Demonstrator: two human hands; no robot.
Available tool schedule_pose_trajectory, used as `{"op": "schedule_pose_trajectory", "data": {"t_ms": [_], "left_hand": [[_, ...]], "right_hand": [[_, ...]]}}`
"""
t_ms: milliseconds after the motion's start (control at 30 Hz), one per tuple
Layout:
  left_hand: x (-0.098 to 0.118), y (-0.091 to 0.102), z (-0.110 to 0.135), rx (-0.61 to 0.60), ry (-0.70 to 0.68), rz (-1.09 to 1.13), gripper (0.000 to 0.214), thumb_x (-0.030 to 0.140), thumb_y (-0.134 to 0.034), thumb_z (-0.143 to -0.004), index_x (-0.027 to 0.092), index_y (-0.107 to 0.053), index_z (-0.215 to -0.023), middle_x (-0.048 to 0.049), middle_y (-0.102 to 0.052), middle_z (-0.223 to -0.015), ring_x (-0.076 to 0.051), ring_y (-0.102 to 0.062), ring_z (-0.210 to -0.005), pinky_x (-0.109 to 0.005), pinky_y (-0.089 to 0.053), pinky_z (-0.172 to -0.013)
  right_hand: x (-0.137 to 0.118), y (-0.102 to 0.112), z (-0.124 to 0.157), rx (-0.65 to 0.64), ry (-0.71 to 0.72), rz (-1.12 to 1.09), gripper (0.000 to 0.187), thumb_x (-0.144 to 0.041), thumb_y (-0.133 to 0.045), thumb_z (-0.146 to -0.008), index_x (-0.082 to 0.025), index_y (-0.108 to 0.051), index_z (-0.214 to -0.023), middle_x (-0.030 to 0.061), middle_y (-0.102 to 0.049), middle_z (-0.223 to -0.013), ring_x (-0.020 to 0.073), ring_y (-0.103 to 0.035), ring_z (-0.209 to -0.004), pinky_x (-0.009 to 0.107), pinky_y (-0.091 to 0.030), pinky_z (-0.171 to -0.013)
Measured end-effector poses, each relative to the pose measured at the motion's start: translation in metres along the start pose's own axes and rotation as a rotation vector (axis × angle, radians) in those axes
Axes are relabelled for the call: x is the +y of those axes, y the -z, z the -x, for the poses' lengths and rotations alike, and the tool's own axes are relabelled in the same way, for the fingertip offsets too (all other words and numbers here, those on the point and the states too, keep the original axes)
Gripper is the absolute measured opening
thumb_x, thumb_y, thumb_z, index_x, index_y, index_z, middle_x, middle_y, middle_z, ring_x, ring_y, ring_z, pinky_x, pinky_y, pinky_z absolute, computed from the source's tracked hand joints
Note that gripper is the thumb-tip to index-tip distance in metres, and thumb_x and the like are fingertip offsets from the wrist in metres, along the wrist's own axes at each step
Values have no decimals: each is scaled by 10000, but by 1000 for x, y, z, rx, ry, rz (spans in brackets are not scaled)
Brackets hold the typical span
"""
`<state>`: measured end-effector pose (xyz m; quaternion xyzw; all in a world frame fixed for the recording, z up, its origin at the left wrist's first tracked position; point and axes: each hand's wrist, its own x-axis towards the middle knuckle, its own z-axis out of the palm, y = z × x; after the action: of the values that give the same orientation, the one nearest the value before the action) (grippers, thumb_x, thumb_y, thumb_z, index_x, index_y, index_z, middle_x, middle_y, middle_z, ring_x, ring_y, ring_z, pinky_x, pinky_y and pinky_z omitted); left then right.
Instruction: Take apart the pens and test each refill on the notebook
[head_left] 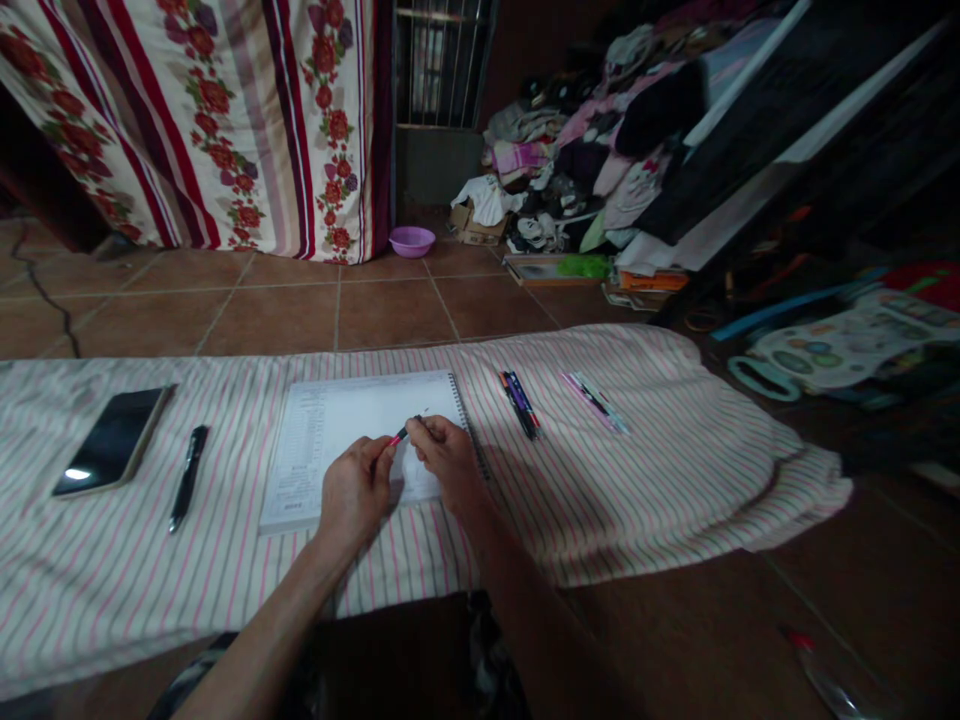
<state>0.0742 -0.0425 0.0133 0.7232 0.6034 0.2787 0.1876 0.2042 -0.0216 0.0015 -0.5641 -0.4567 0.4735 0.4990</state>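
Note:
Over a spiral notebook (360, 400), my two hands meet around a slim red and black pen (398, 437). My left hand (356, 487) pinches its red end. My right hand (442, 450) grips the dark end, where a small tip shows past the fingers; whether this is the pen's point or a cap, I cannot tell. The notebook lies face up with printed text along its left side. To its left rests a black pen (187, 478), and to its right lie several dark pens (520, 405) bunched together. Farther right are some pale pink and white pens (598, 403).
A phone (112, 442) lies at the left on the striped cloth (645, 480). Beyond the cloth's far edge is a tiled floor (292, 300) with a purple basin (412, 241). Behind are a floral curtain (255, 120) and a heap of clothes (577, 160).

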Motion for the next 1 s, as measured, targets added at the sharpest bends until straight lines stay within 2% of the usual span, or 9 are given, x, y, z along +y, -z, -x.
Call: {"op": "schedule_pose_trajectory", "data": {"t_ms": [167, 333, 467, 567, 767, 1000], "left_hand": [[1, -1, 0, -18, -10, -44, 309, 289, -367, -880, 177, -644, -956, -17, -595, -666, -145, -566, -602, -253, -386, -570], [1, -3, 0, -18, 1, 18, 294, 281, -381, -872, 170, -651, -912, -15, -592, -654, -141, -568, -592, -249, -398, -579], [1, -3, -1, -12, 19, 40, 291, 272, -389, -866, 157, -651, -924, -22, -600, -653, -146, -572, -595, -251, -398, -571], [1, -4, -2, 5, 29, 29, 293, 284, -389, -868, 163, -650, -925, -23, -607, -656, -151, -577, -601, -255, -397, -565], [1, -5, -1, 8, -6, -12, 314, 299, -370, -878, 165, -646, -946, -21, -601, -656, -150, -575, -606, -257, -394, -570], [3, -6, -2, -15, 29, 56, 290, 287, -389, -867, 162, -646, -918, -20, -613, -661, -143, -575, -586, -252, -404, -563]], "right_hand": [[-4, 1, -1, 10, -16, -25, 276, -395, -583, -696, -182, -504, -538, -56, -431, -454, 73, -363, -430, 208, -264, -419], [-8, 3, 0, 8, -2, -62, 276, -352, -569, -686, -184, -478, -488, -61, -412, -443, 69, -338, -423, 209, -251, -416], [-8, 2, 2, -20, -48, -92, 230, -395, -566, -695, -183, -542, -612, -56, -465, -494, 65, -354, -425, 197, -253, -403], [-6, 2, 2, -37, -84, -81, 285, -462, -582, -685, -178, -567, -695, -50, -489, -519, 66, -383, -434, 187, -265, -396], [-3, 4, 1, -5, -55, -67, 304, -451, -594, -686, -170, -524, -592, -61, -420, -471, 59, -351, -428, 188, -260, -405], [-7, 3, 1, 30, -53, -82, 249, -373, -583, -677, -173, -544, -534, -57, -435, -465, 62, -341, -418, 205, -250, -410]]}}
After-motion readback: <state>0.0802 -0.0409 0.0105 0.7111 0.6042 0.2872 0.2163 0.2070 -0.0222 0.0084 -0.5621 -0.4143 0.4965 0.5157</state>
